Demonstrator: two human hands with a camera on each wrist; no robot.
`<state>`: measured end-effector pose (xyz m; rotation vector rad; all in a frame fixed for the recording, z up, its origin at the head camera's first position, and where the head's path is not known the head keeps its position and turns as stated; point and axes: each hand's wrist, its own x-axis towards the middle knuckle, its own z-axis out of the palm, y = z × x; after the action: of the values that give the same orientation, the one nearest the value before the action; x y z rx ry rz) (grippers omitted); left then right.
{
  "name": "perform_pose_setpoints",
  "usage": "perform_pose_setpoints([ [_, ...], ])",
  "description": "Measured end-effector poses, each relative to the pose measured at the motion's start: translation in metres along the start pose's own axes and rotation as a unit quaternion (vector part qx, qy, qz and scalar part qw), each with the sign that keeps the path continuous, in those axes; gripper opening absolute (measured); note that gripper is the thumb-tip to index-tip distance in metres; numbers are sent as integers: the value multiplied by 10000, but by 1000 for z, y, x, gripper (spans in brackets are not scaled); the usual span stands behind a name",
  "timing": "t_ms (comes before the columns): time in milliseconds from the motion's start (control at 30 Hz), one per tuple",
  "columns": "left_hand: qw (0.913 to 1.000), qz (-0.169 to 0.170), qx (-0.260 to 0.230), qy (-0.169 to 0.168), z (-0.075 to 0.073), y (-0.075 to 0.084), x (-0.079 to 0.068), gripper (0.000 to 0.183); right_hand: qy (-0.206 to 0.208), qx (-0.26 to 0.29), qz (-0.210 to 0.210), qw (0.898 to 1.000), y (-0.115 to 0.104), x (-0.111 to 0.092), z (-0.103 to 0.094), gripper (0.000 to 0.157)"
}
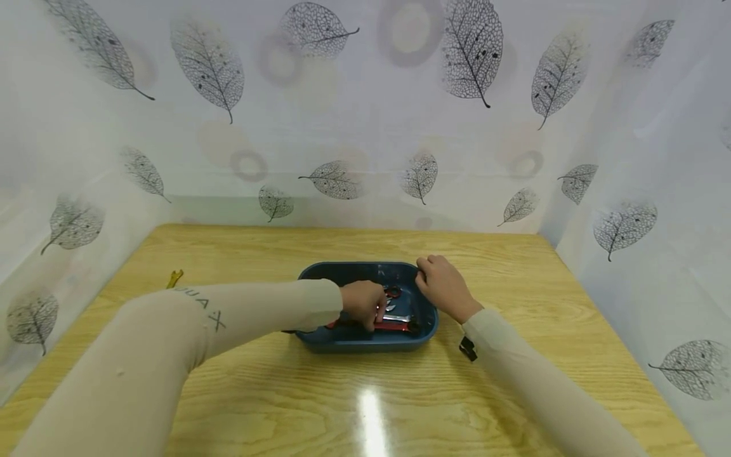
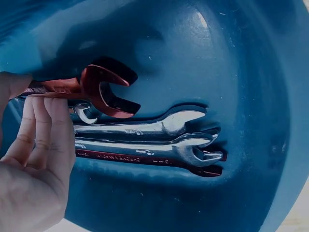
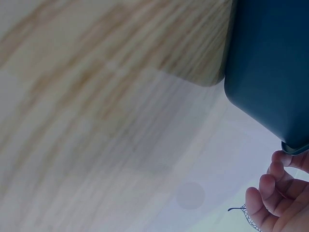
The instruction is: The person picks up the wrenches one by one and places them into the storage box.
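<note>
A blue plastic basin (image 1: 365, 347) stands on the wooden table. My left hand (image 1: 364, 303) reaches into it and pinches a red wrench (image 2: 72, 88) with a dark open-ended jaw between thumb and fingers. Beside the fingers, two silver wrenches (image 2: 145, 145) and a dark red wrench (image 2: 140, 158) lie close together on the basin floor. A smaller silver jaw (image 2: 86, 114) shows behind the held wrench. At the basin's right end, my right hand (image 1: 445, 285) grips the rim, its fingertips (image 3: 282, 158) curled under the lip in the right wrist view.
A yellow wrench (image 1: 175, 278) lies on the table at the far left, partly hidden by the left sleeve (image 1: 245, 317). A leaf-patterned curtain (image 1: 365, 127) encloses the back and sides of the wooden table (image 1: 274, 406).
</note>
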<state>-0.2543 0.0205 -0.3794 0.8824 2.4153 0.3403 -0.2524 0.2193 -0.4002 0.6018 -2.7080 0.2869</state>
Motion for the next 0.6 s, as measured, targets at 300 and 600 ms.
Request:
perform_pose_setpoints([
  [300, 9990, 15, 433, 129, 6, -1, 3, 18, 3, -37, -29, 10000, 1, 0, 3, 20],
  [600, 9986, -22, 506, 137, 12, -3, 10, 21, 54, -53, -83, 9999, -1, -1, 0, 17],
])
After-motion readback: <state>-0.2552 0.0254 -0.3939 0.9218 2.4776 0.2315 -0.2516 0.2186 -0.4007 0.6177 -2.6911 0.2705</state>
